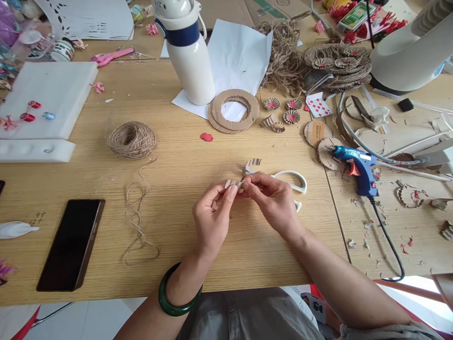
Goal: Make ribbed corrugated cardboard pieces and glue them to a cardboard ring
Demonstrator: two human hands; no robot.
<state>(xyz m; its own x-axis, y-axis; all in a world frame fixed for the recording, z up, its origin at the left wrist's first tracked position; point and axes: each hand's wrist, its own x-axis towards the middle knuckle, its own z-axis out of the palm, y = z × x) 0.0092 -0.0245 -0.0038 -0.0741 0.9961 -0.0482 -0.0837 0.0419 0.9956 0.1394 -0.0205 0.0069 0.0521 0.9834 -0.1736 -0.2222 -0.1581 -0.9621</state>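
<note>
A short strip of corrugated cardboard (233, 183) is pinched between my two hands above the table. My left hand (214, 215) grips its left part between thumb and fingers. At its right part, my right hand (271, 200) closes thumb and fingertips on the same strip. Just behind the fingers, a curled piece of corrugated cardboard (253, 162) shows; whether it joins the held strip I cannot tell. White-handled scissors (300, 182) lie partly hidden beneath and beside my right hand. Small red paper discs (206, 137) rest farther back on the table.
A twine ball (132, 140) with a loose strand and a phone (71, 245) lie left. Behind stand a white bottle (189, 56) and cardboard rings (215, 118). Several corrugated rosettes (291, 116) sit back right. A blue glue gun (361, 165) with its cord lies right.
</note>
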